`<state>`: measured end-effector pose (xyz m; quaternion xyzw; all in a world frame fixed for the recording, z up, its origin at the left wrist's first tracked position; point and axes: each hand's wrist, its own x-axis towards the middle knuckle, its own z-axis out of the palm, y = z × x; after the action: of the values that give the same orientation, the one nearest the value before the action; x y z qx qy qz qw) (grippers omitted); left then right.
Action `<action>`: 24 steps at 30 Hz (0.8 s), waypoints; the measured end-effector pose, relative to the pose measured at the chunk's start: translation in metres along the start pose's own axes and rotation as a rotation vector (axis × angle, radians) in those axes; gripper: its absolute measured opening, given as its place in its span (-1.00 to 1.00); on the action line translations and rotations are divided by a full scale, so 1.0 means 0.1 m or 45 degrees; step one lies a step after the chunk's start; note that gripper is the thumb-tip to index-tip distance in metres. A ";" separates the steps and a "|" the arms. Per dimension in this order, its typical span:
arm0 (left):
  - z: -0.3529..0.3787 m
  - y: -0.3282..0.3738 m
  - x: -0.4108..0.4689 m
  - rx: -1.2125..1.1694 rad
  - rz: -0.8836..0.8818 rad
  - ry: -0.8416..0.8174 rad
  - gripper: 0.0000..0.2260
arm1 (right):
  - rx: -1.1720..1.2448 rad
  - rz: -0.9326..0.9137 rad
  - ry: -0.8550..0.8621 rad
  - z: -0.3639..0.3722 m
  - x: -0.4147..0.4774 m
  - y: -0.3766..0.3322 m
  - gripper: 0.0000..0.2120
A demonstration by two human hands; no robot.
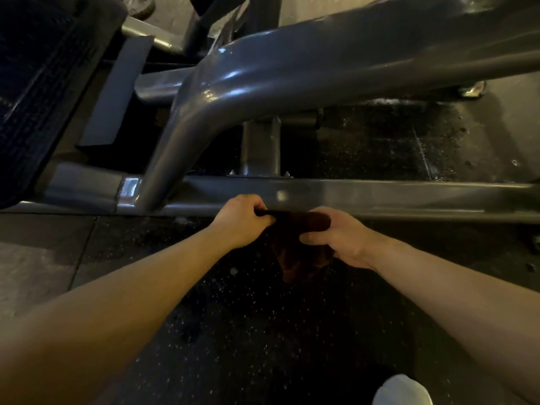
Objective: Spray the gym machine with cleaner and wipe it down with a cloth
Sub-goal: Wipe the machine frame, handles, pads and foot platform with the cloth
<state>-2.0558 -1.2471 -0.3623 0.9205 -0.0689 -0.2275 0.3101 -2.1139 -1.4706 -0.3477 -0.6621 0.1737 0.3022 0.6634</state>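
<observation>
both hands on cloth at machine's base

the grey gym machine point(292, 71) spans 9 to 3 o'clock. at 6 o'clock of its low rail point(380, 194), the left hand point(242, 220) and right hand point(336, 238) each grip a dark cloth point(301, 252) hanging between them.

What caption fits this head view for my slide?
The left hand and right hand grip a dark cloth by the gym machine's low grey frame rail.
</observation>
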 end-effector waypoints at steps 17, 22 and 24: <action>1.15 0.78 0.84 0.405 0.080 0.160 -0.37 | -1.319 -0.331 0.428 -1.24 0.26 0.19 -0.47; 1.23 0.82 0.91 0.629 -0.010 0.202 -0.41 | -1.765 -0.300 0.290 -1.39 0.58 0.53 -0.43; 1.23 0.84 0.91 0.641 -0.019 0.203 -0.43 | -1.798 -0.330 0.366 -1.62 0.68 0.53 -0.44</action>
<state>-2.0305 -1.4045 -0.4324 0.9842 -0.0920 -0.1322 0.0741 -2.0685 -1.6213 -0.4417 -0.9804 -0.0568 0.1713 0.0793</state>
